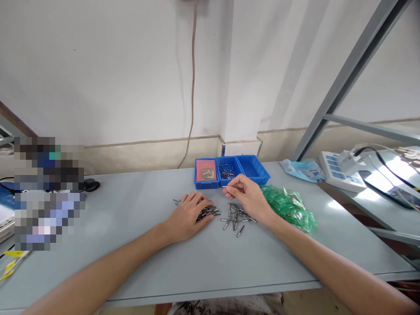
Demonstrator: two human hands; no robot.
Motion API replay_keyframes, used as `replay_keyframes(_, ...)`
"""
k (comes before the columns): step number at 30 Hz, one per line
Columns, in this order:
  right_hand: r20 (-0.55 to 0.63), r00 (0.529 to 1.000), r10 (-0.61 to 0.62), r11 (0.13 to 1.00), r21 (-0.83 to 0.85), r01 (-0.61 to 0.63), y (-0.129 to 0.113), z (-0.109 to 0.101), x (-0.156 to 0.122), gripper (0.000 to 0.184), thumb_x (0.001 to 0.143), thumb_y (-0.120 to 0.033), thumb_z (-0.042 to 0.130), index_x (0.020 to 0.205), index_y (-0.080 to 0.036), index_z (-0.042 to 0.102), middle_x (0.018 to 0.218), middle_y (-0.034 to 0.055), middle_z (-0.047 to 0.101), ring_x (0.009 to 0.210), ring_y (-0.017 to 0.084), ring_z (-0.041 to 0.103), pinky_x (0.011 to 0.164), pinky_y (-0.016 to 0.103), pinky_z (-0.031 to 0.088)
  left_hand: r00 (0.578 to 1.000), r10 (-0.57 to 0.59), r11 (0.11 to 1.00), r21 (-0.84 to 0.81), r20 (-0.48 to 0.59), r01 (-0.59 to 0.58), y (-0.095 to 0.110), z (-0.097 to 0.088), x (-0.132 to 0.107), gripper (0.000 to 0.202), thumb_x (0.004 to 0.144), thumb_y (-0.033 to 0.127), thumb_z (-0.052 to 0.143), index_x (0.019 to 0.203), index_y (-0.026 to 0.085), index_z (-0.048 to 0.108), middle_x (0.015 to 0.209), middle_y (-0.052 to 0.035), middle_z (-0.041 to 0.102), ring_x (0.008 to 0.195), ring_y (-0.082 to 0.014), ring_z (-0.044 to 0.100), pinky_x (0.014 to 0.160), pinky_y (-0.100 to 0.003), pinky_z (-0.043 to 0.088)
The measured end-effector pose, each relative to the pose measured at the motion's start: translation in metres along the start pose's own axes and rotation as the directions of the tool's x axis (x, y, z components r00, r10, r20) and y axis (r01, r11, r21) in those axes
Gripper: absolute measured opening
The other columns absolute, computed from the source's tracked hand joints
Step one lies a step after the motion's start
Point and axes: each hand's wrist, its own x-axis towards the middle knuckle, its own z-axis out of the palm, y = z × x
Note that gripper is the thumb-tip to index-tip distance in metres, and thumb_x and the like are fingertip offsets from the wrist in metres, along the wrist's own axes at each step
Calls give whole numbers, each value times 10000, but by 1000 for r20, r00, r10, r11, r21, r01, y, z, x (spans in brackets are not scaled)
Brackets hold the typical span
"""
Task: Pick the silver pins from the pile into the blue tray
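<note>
My left hand [192, 215] lies over a pile of small metal pins [207, 212], its fingers spread and curved across them. Part of this pile is hidden under the palm. Between thumb and fingertips of my right hand [245, 195] is a slim metal pin [225, 187], its tip pointing left. It is held just in front of the blue bins. Below that hand lies a second, looser heap of pins [236, 215], each with a thicker section at one end. More pins [227, 173] sit in the middle blue bin [219, 183].
The left blue bin [206, 185] holds a red sheet and a small clear bag. The right blue bin [254, 168] adjoins it. Green plastic bags [290, 210] lie beside my right forearm. Farther right are a blue-white packet [302, 169] and a power strip [339, 170].
</note>
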Motion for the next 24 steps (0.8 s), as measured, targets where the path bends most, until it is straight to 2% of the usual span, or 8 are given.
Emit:
replay_keyframes(5, -28, 999, -21, 999, -29, 20, -4, 0, 1, 332, 908, -520, 753, 866, -231, 594, 889, 61, 772, 773, 195, 699, 744, 356, 566, 1000, 9, 1000, -7, -10, -9, -1, 1, 0, 281, 1099, 438, 504, 1290, 264, 616, 1220, -73, 614, 1051, -262, 542, 922, -428, 435)
replay_keyframes(11, -22, 1000, 0, 997, -76, -1, -6, 0, 0, 397, 952, -583, 685, 809, -239, 544, 742, 16, 705, 682, 173, 580, 669, 317, 477, 1000, 6, 1000, -5, -7, -7, 0, 0, 0, 273, 1095, 433, 516, 1288, 270, 618, 1204, -67, 615, 1041, -259, 546, 918, -426, 438)
replay_keyframes(13, -23, 1000, -5, 995, -96, 3, -5, 0, -1, 446, 976, -602, 643, 757, -240, 502, 671, -12, 628, 625, 156, 497, 615, 301, 411, 1000, 5, 1000, -9, -3, -5, 1, -1, 0, 268, 1096, 431, 514, 1284, 272, 619, 1202, -67, 616, 1039, -260, 545, 913, -423, 439)
replay_keyframes(17, -47, 999, 0, 994, -111, -5, -5, 0, 0, 562, 991, -659, 578, 677, -236, 380, 607, -52, 371, 563, 132, 316, 542, 295, 261, 1000, 3, 1000, -14, -1, -3, 1, -1, 0, 255, 1096, 424, 518, 1272, 268, 617, 1211, -68, 615, 1038, -259, 541, 916, -426, 433)
replay_keyframes(21, -44, 999, 5, 995, -95, -9, -4, -1, 0, 595, 984, -698, 553, 666, -232, 362, 630, -43, 343, 574, 134, 306, 541, 298, 258, 1000, 5, 1000, -7, -5, -5, 0, 0, -1, 257, 1097, 427, 514, 1270, 266, 615, 1213, -69, 615, 1041, -260, 543, 923, -432, 432)
replay_keyframes(24, -42, 999, 0, 996, -90, -3, -1, -2, 1, 554, 982, -693, 563, 699, -229, 452, 647, -36, 394, 592, 142, 349, 551, 290, 294, 1000, 2, 1000, -9, 2, -2, 0, 1, 0, 258, 1095, 427, 517, 1275, 268, 613, 1218, -70, 613, 1052, -264, 544, 925, -434, 433)
